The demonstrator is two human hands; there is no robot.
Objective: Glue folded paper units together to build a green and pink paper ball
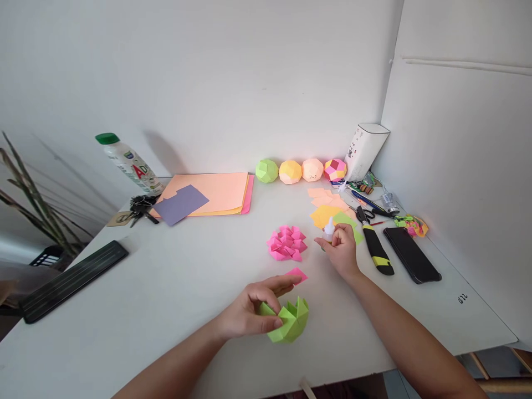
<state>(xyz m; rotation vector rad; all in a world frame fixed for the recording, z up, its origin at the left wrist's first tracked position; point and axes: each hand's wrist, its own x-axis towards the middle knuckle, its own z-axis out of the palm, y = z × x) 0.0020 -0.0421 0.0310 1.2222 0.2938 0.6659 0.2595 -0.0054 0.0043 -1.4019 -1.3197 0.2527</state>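
A half-open green paper polyhedron (pixel 294 324) with pointed flaps along its top is pinched between the thumb and index finger of my left hand (pixel 253 307). The other fingers of that hand stretch out to a flat pink paper piece (pixel 296 275); whether they hold it or only overlap it, I cannot tell. My right hand (pixel 343 249) is closed on a small glue bottle (pixel 328 229) with a white nozzle pointing up. Its lower part is mostly hidden by the fingers. Left of this hand lies a cluster of folded pink paper pieces (pixel 286 244).
Cut peach pieces (pixel 322 197) and yellow pieces (pixel 324 215) lie behind my right hand. A utility knife (pixel 377 249) and black phone (pixel 411 255) lie to its right. Finished paper balls (pixel 290 172) line the wall. Stacked coloured sheets (pixel 224 191) and a ruler (pixel 75 281) are leftward.
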